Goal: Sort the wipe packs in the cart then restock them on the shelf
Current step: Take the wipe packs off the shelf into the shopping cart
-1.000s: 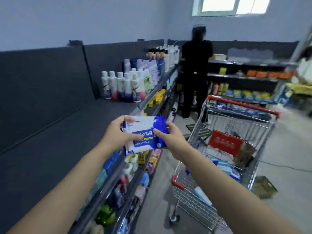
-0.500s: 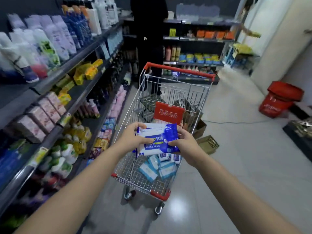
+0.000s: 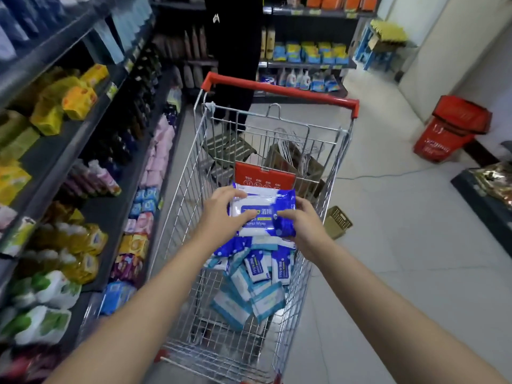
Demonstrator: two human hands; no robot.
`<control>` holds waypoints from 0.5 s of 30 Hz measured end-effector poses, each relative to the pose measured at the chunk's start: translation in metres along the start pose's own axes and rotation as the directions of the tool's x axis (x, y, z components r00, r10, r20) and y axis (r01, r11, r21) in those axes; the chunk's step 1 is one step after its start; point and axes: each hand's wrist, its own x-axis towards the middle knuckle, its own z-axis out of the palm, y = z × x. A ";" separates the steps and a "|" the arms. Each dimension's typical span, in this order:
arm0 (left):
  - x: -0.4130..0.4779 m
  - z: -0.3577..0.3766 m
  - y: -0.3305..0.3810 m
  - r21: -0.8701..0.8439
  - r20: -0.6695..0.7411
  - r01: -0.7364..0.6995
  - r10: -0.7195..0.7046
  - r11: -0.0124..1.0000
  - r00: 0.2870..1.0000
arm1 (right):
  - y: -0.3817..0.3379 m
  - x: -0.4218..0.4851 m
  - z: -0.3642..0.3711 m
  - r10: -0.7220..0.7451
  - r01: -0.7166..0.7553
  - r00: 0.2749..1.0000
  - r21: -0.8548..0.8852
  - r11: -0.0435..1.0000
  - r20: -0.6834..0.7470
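A small stack of blue and white alcohol wipe packs (image 3: 263, 212) is held over the wire cart (image 3: 180, 206). My left hand (image 3: 221, 214) grips the stack's left end, thumb on its front. My right hand (image 3: 303, 223) grips its right end. Below them, several more wipe packs (image 3: 249, 284) lie jumbled in the cart basket, some dark blue, some light blue. The shelf (image 3: 63, 162) runs along my left.
The cart has a red handle (image 3: 279, 90) at its far end and a red seat flap (image 3: 264, 178). A person in black (image 3: 235, 51) stands beyond it. A red basket (image 3: 454, 128) and a small brown crate (image 3: 338, 221) sit on the floor to the right.
My view swung from the top shelf down to the cart. Both hands carried the stack of packs from the shelf side to above the cart basket.
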 end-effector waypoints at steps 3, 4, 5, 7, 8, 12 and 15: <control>0.031 0.014 -0.019 0.199 0.048 0.060 -0.071 0.978 0.996 | 0.006 0.049 -0.004 -0.085 0.063 0.995 -0.325 0.944 -0.056; 0.039 0.017 -0.026 0.256 0.076 0.100 -0.123 0.962 0.989 | 0.008 0.063 -0.007 -0.106 0.070 0.993 -0.446 0.893 -0.058; 0.047 0.021 -0.033 0.296 0.096 0.137 -0.172 0.945 0.980 | 0.012 0.078 -0.011 -0.101 0.065 0.994 -0.515 0.855 -0.041; 0.059 0.027 -0.046 0.366 0.102 0.190 -0.242 0.911 0.965 | 0.019 0.110 -0.021 -0.053 0.050 0.999 -0.567 0.822 0.011; 0.063 0.029 -0.052 0.405 0.097 0.210 -0.270 0.890 0.958 | 0.021 0.123 -0.024 -0.033 0.049 0.999 -0.598 0.800 0.037; 0.071 0.042 -0.070 0.538 0.078 0.294 -0.394 0.790 0.916 | 0.026 0.153 -0.027 0.037 0.071 0.991 -0.737 0.672 0.129; 0.071 0.049 -0.076 0.586 0.063 0.339 -0.458 0.736 0.887 | 0.034 0.167 -0.024 0.082 0.092 0.983 -0.820 0.564 0.167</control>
